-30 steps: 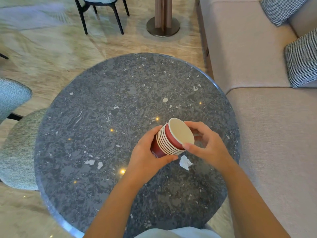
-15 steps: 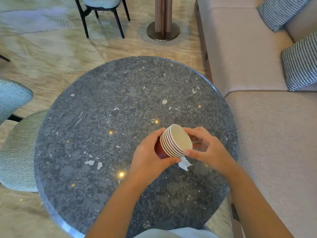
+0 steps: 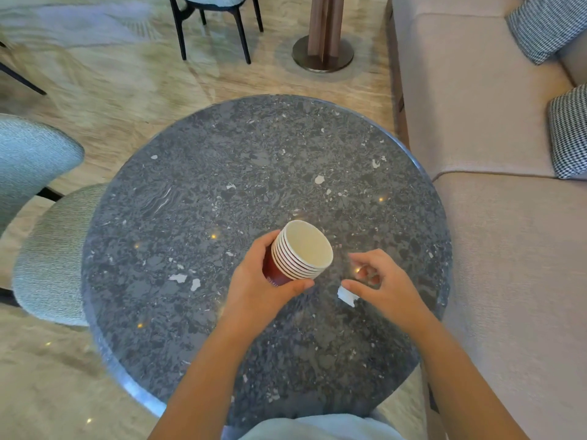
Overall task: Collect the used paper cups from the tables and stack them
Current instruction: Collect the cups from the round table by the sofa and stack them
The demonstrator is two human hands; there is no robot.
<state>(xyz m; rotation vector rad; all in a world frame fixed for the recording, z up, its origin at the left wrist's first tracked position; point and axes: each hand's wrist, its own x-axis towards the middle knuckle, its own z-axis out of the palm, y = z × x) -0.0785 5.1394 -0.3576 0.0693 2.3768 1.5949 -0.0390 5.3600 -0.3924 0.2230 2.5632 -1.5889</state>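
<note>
Round table [image 3: 222, 173] here, dark grey speckled stone with pale chips and a few little light glints on it, shiny metal edge. Floor [image 3: 104, 90] is beige marble-looking tile. Off past the left hand's side there's a teal fabric chair [image 3: 47, 249] tucked up against the table edge, and beyond the far rim another dark-legged chair [image 3: 216, 23] plus a wooden post on a round metal base [image 3: 323, 55]. On the right hand's side a long beige sofa [image 3: 508, 249] runs just beside the table, with two black-and-white checked cushions [image 3: 568, 134] on it.

The left hand [image 3: 257, 290] is wrapped around a stack of cups [image 3: 297, 254], red outside, white rims, cream inside. It's held over the table, roughly in the middle of the near half. The stack is tilted, long axis running from the base in the palm up and out to the right, open mouth facing up and toward the right hand. Thumb sits along the near side just under the rims.

The right hand [image 3: 386, 282] is just beside the stack, not touching it, fingers loosely curled and holding nothing. A small white scrap [image 3: 346, 295] lies on the table right below its thumb tip.
</note>
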